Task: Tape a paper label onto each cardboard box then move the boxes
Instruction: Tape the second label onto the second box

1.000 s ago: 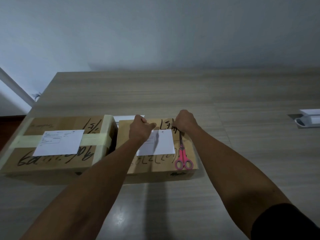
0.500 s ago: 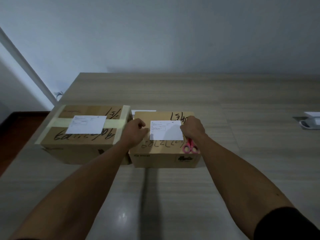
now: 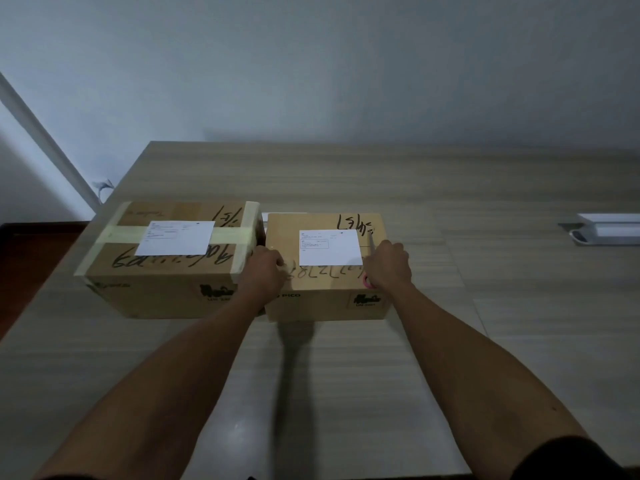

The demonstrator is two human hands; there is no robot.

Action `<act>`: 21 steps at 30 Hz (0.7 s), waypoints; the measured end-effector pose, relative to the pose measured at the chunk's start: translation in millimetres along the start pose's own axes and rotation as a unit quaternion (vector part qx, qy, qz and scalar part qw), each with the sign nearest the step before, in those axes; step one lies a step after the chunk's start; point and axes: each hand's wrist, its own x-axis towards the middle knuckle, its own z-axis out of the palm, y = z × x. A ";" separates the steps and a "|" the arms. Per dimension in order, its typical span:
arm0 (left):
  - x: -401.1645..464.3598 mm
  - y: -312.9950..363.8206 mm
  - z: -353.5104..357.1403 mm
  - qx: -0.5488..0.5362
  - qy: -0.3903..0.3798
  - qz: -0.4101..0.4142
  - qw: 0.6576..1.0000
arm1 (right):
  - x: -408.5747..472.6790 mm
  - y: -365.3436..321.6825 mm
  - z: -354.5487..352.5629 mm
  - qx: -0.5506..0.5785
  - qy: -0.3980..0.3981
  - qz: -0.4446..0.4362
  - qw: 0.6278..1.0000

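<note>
Surface point(image 3: 346, 375): wood-grain top, pale, reaching to a grey wall at the far edge; carries all items below.

Left box point(image 3: 166, 289): cardboard, larger of the two, on the left part of the surface. Pale tape bands cross its top lengthwise and over both ends. Black handwriting on the top, printed logo on the near face.

Right box point(image 3: 325, 303): cardboard, just beside the left box, side faces close together or touching. Black handwriting on the top near the far edge and along the near edge; printed logo on the near face.

Left label point(image 3: 175, 238): white paper sheet, flat on the top of the left box, lying across the lengthwise tape band.

Right label point(image 3: 329, 247): white paper sheet, flat at the middle of the right box top, between the two hands.

White device point(image 3: 606, 232): low object at the far right of the surface, well apart from the boxes; kind not discernible.

Left hand point(image 3: 265, 271): fingers curled, resting on the near-left corner of the right box top, left of the label; whether it grips anything cannot be told.

Right hand point(image 3: 389, 266): fingers curled round pink-handled scissors point(image 3: 367, 280), at the right edge of the right label; a thin grey blade shows beyond the knuckles, a pink loop below the hand.
</note>
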 end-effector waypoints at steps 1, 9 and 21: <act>-0.5 -1.0 1.1 -0.005 -0.004 -0.006 1.000 | -2.7 -2.0 0.3 0.005 0.001 -0.006 1.000; -8.3 -6.2 -14.2 -0.164 0.034 0.101 0.981 | -23.3 -40.9 2.9 0.185 -0.043 -0.140 0.972; 4.4 1.9 -61.7 -0.261 0.065 0.233 0.935 | -53.6 -131.3 -38.7 0.340 -0.153 -0.156 0.915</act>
